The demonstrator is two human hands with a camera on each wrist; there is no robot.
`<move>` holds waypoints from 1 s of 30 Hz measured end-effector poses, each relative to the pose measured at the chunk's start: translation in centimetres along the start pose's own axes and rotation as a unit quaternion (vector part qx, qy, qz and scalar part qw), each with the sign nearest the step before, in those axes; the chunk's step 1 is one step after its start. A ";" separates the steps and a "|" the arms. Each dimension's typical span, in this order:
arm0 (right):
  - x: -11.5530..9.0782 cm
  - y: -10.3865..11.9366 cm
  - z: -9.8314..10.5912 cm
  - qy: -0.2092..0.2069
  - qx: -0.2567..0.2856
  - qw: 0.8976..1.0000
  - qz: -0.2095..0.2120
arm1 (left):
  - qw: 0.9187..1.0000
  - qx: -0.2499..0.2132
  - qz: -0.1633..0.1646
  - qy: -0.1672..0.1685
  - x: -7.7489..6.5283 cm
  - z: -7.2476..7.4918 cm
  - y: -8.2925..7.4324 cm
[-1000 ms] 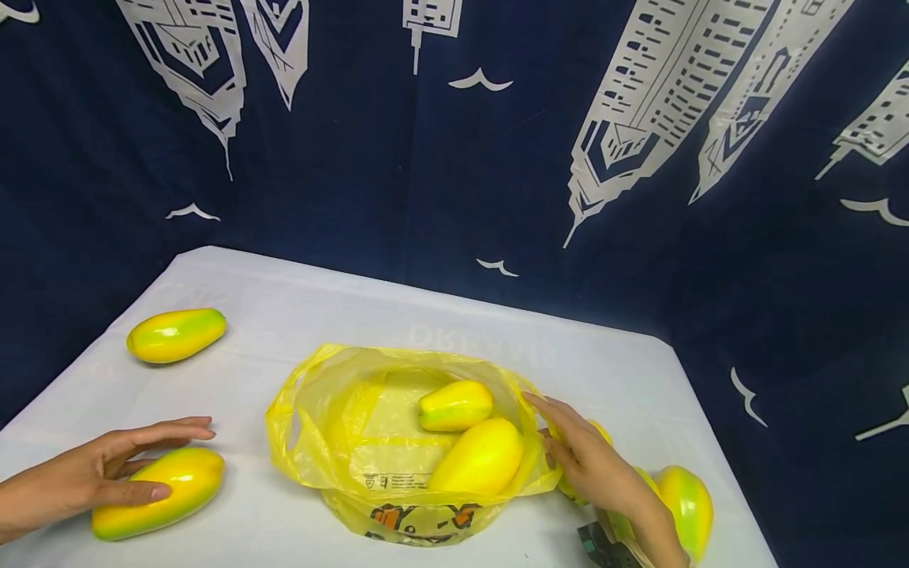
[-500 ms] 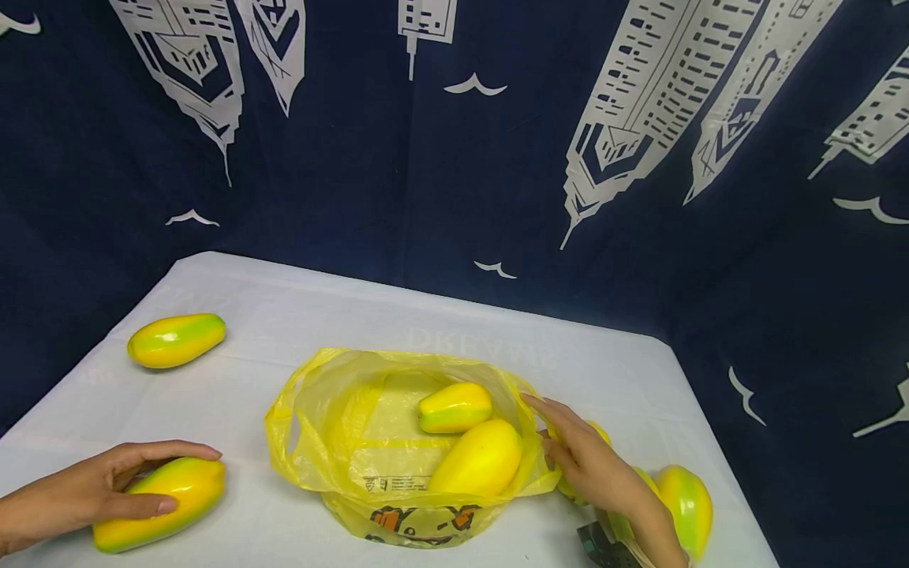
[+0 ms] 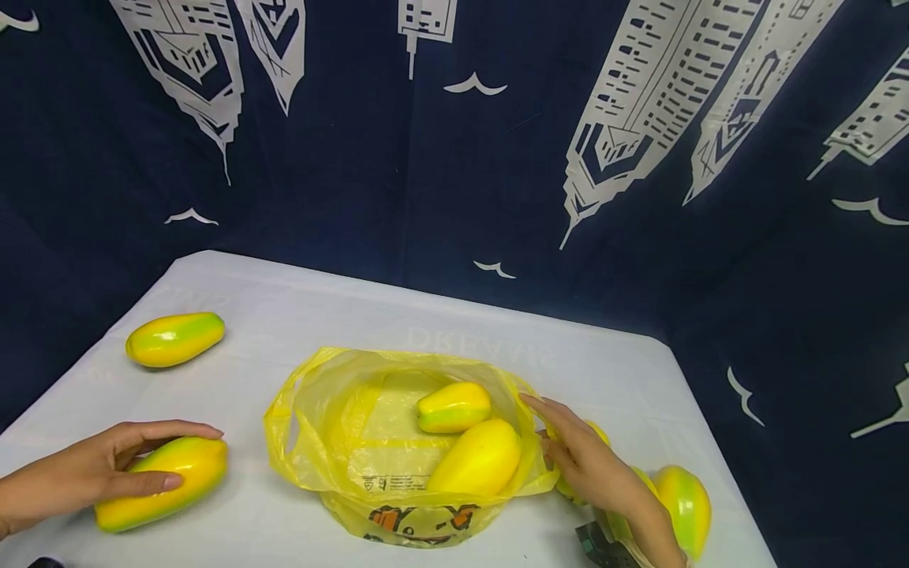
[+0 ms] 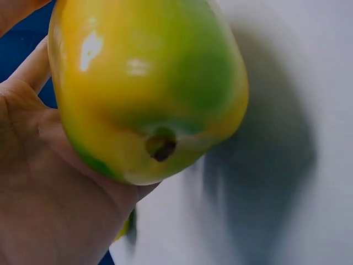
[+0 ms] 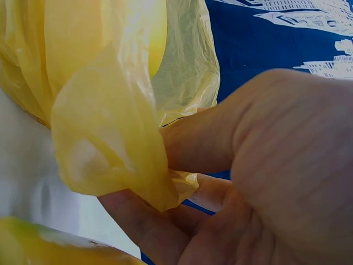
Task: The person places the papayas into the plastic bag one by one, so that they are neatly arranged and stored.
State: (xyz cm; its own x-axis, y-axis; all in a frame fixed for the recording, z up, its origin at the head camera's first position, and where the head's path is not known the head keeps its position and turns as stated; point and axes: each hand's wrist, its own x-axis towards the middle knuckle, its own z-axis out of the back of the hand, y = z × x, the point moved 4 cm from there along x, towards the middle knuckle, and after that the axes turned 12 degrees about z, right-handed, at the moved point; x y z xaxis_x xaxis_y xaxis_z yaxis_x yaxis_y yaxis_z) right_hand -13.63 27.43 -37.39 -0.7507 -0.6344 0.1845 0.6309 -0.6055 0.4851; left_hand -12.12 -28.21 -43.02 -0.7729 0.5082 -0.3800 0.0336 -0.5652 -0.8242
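Note:
My left hand (image 3: 106, 469) grips a yellow-green papaya (image 3: 192, 473), thumb across its near side and fingers over the far side. In the left wrist view the papaya (image 4: 149, 83) shows its stem end, with its shadow on the white cloth beside it. A yellow plastic bag (image 3: 341, 473) stands with its mouth wide. Inside lie two papayas, a smaller one (image 3: 454, 407) and a larger one (image 3: 479, 457). My right hand (image 3: 592, 461) holds the bag's right edge; in the right wrist view the bag's plastic (image 5: 110, 138) is between thumb and fingers.
Another papaya (image 3: 175, 339) lies at the far left of the white-covered table (image 3: 284, 292). More papayas, including one (image 3: 683, 509) at the right, lie partly behind my right hand and forearm. A dark blue printed cloth (image 3: 355, 173) hangs behind the table.
My left fingers have closed over the papaya, and it has risen slightly in the head view. The right hand and the bag hold their places.

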 end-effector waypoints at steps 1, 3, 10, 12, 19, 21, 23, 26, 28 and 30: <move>0.0 0.0 0.0 0.000 0.000 1.000 -0.001 | 1.000 0.006 0.001 -0.007 0.0 0.2 -0.2; 0.0 0.0 0.0 0.000 0.005 1.000 0.001 | 0.999 0.025 0.001 -0.027 0.0 0.6 -0.6; 0.0 0.0 -0.1 0.001 0.008 1.000 0.002 | 0.992 0.077 0.047 -0.090 -0.3 1.8 -2.2; 0.0 0.0 0.0 0.001 0.010 1.000 0.002 | 0.989 0.086 0.058 -0.104 -0.3 2.0 -3.0; 0.0 0.0 0.0 -0.004 0.014 1.000 0.012 | 0.986 0.086 0.057 -0.131 0.1 2.4 -6.0; 0.1 0.1 0.0 -0.006 0.013 1.000 0.015 | 0.984 0.095 0.050 -0.144 0.2 2.5 -7.0; 0.0 0.1 0.0 -0.006 0.012 1.000 0.014 | 0.981 0.105 0.040 -0.158 0.3 2.6 -8.0; 0.0 0.1 0.1 -0.004 0.007 1.000 0.007 | 0.979 0.112 0.025 -0.167 0.4 2.6 -9.6; 0.0 0.1 0.1 -0.002 0.006 1.000 0.002 | 0.979 0.116 0.010 -0.170 0.5 2.5 -10.8; 0.0 0.1 0.1 -0.001 0.004 1.000 0.001 | 0.979 0.113 -0.006 -0.168 0.5 2.4 -12.1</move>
State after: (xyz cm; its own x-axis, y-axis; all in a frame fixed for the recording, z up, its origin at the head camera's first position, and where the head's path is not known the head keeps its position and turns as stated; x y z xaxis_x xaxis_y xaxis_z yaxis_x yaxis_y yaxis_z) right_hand -13.57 27.48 -37.25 -0.7492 -0.6353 0.1871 0.6313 -0.5995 0.4921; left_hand -14.45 -22.66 -32.29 -0.9387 0.2941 -0.1799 -0.0886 -0.7100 -0.6986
